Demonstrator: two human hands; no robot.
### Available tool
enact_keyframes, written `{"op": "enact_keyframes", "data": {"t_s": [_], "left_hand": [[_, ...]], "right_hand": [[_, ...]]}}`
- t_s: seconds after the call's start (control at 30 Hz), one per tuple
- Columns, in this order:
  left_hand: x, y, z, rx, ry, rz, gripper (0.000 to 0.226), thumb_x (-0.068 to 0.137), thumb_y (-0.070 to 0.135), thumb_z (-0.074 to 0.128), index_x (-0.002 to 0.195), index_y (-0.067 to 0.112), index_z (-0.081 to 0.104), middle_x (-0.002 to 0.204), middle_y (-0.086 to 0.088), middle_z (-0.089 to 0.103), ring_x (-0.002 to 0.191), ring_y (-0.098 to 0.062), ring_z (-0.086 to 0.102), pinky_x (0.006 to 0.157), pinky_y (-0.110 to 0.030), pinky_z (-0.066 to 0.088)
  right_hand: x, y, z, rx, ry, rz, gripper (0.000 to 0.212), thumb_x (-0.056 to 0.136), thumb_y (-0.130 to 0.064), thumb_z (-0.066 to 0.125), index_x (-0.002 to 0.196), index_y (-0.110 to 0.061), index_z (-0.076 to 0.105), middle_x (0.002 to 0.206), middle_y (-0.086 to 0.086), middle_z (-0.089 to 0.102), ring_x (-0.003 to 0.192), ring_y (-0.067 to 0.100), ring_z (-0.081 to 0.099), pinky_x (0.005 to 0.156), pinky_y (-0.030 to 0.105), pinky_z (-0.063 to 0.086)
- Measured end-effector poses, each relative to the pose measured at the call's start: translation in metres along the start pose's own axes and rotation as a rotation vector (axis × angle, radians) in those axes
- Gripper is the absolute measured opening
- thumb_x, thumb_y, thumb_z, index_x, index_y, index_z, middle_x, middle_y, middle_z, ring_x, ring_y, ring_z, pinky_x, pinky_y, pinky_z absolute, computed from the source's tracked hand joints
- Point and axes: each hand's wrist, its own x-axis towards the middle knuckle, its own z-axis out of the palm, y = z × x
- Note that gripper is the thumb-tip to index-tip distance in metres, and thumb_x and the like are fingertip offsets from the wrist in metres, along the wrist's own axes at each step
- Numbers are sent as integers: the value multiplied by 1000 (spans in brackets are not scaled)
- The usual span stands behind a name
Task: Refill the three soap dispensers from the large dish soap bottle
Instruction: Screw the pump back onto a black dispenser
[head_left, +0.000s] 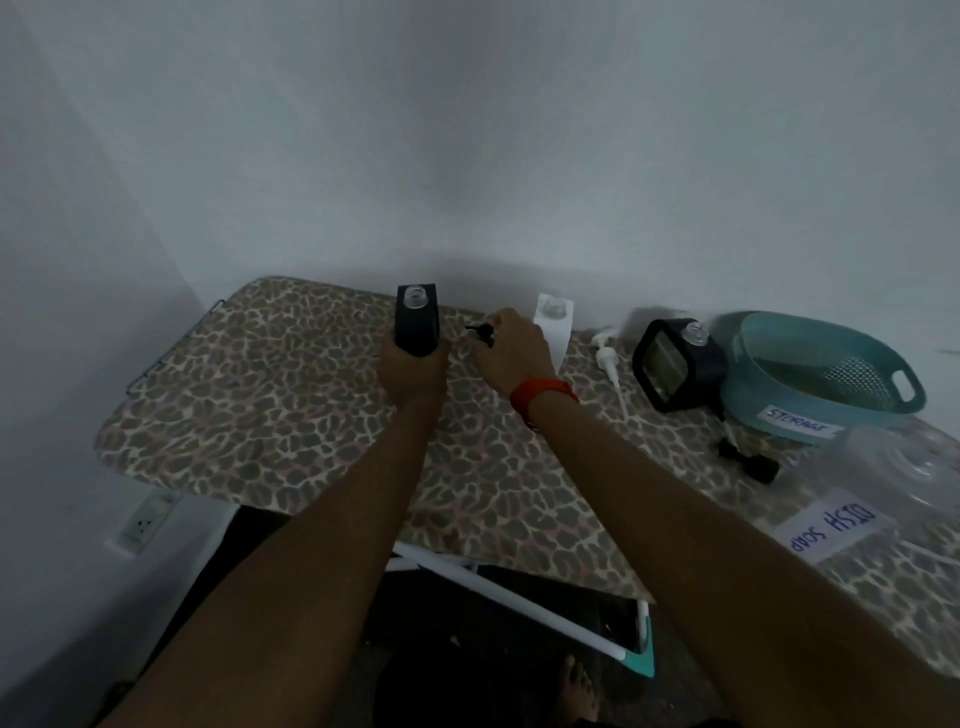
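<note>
A black square dispenser (416, 319) stands open-necked at the back of the leopard-print board (270, 395); my left hand (413, 371) grips its base. My right hand (511, 351) pinches a black pump head (479, 332) just right of that dispenser. A white dispenser (555, 325) stands behind my right hand, its neck open. A third black dispenser (678, 364) with a clear window stands tilted further right. A white pump (607, 358) lies between them, and another black pump (748, 460) lies near the big clear bottle labelled DISH SOAP (893, 488) at the right edge.
A teal colander basket (821, 374) with a STORAGE label sits at the back right against the wall. The board's front edge drops to white legs (519, 597) and my foot (579, 691). A wall socket (145, 522) is low on the left.
</note>
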Motion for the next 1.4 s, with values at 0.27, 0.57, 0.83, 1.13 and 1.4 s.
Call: {"op": "enact_keyframes", "data": {"t_s": [0.27, 0.57, 0.83, 1.13, 1.4], "left_hand": [[-1, 4, -59, -87, -94, 187, 46, 82, 15, 84, 123, 2, 67, 113, -13, 71, 95, -19, 66, 76, -23, 59], [-16, 6, -116, -139, -294, 276, 43, 78, 7, 85, 116, 19, 67, 105, 1, 71, 92, -6, 70, 75, -19, 59], [-25, 14, -128, -209, -310, 282, 38, 78, 2, 84, 110, 17, 70, 100, -3, 74, 88, -2, 73, 74, -21, 60], [-51, 52, -154, -324, -438, 279, 38, 74, 7, 87, 101, 31, 75, 97, 9, 79, 96, -17, 75, 78, -37, 63], [-137, 90, -162, -264, -714, 296, 42, 63, 15, 90, 98, 34, 77, 100, 0, 79, 95, -20, 76, 81, -46, 63]], "right_hand": [[44, -22, 19, -191, -137, -36, 23, 100, -12, 49, 119, 1, 53, 121, 21, 58, 85, 26, 55, 62, 30, 46], [68, -4, 48, -535, -339, -83, 33, 105, -12, 40, 131, 0, 58, 132, 19, 62, 113, 33, 63, 94, 40, 54], [76, -5, 46, -500, -205, -121, 27, 101, -5, 44, 122, 2, 59, 120, 23, 65, 104, 38, 65, 83, 41, 53], [39, -70, -93, 360, 258, -103, 56, 74, -24, 89, 114, -4, 55, 99, 13, 70, 83, 18, 68, 69, 17, 54], [-98, -111, -222, 1081, 180, -310, 47, 81, -8, 83, 122, 2, 62, 98, 19, 76, 94, 33, 75, 87, 46, 61]]}}
